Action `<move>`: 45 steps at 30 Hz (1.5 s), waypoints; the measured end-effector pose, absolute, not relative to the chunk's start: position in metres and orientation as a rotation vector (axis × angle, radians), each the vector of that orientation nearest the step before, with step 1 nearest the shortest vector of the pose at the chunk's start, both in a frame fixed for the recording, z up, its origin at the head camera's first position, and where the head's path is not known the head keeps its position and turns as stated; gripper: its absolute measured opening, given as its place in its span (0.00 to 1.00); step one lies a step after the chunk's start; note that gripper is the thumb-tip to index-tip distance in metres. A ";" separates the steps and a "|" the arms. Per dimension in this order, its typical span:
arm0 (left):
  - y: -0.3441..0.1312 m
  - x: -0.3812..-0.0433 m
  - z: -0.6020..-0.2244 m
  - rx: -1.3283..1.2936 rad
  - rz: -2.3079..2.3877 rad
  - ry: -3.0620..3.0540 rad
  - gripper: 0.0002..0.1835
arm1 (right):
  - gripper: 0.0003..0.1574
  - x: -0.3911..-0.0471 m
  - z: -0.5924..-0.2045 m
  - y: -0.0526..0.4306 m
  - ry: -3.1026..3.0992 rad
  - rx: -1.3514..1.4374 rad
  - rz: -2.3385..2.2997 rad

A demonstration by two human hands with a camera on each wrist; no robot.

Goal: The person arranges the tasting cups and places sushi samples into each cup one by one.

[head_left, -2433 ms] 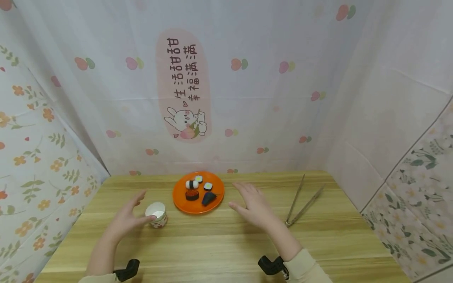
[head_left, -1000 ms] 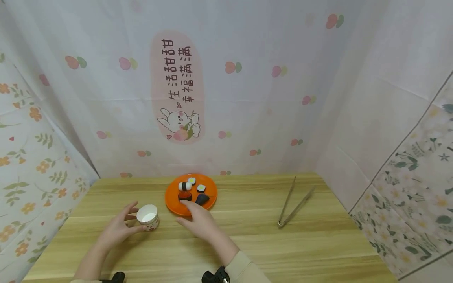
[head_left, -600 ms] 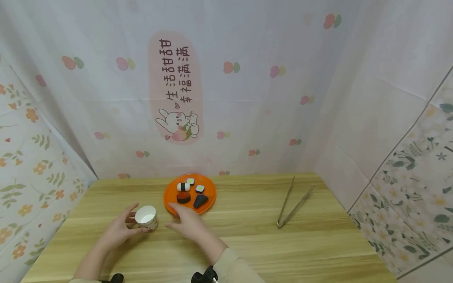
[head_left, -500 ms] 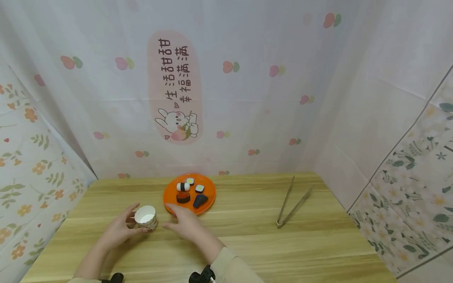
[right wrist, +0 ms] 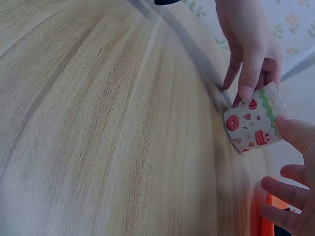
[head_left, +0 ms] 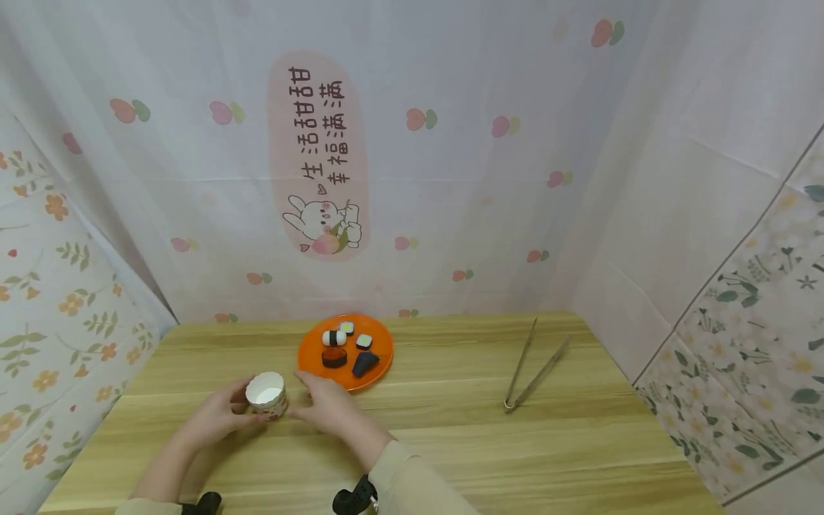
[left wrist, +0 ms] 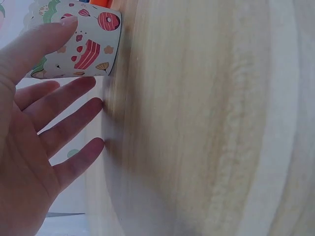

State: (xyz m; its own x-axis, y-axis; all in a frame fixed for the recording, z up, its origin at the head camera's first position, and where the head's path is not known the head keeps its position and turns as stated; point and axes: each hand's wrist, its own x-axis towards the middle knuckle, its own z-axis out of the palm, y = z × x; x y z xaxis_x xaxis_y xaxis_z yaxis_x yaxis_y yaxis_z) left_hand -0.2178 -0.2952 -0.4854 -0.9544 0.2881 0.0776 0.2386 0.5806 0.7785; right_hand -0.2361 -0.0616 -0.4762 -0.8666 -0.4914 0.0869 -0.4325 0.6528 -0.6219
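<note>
A white paper baking cup [head_left: 267,395] with a scalloped rim and printed cakes and donuts stands on the table at left centre. My left hand [head_left: 219,415] holds its left side between thumb and index finger; the other fingers spread behind, as the left wrist view shows. From the right comes my right hand [head_left: 328,406], fingers spread and thumb right at the cup's side. Its fingertips overlap the near-left rim of an orange plate [head_left: 380,375]. On that plate lie several sushi pieces, among them a red-topped one [head_left: 334,357] and a dark cone-shaped roll [head_left: 365,364].
Metal tongs [head_left: 524,386] lie spread in a V on the right of the wooden table [head_left: 489,458]. A printed curtain [head_left: 450,179] hangs behind the table's far edge, with floral cloths on both sides.
My right hand has moved left from beyond the plate to beside the cup. My left hand has closed in around the cup. The plate and tongs keep their places on the table.
</note>
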 end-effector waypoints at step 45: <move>-0.292 -0.212 -0.485 0.494 1.288 2.791 0.32 | 0.26 -0.234 -0.481 -0.074 2.683 -0.728 -1.228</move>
State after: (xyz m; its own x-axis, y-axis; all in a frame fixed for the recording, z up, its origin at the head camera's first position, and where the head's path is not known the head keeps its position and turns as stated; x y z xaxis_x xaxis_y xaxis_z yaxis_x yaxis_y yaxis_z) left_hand -0.2123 -0.2917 -0.4851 -0.9493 0.2961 0.1059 0.2727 0.6073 0.7462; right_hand -0.2338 -0.0742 -0.4812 -0.8803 -0.4631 0.1030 -0.3806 0.5596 -0.7362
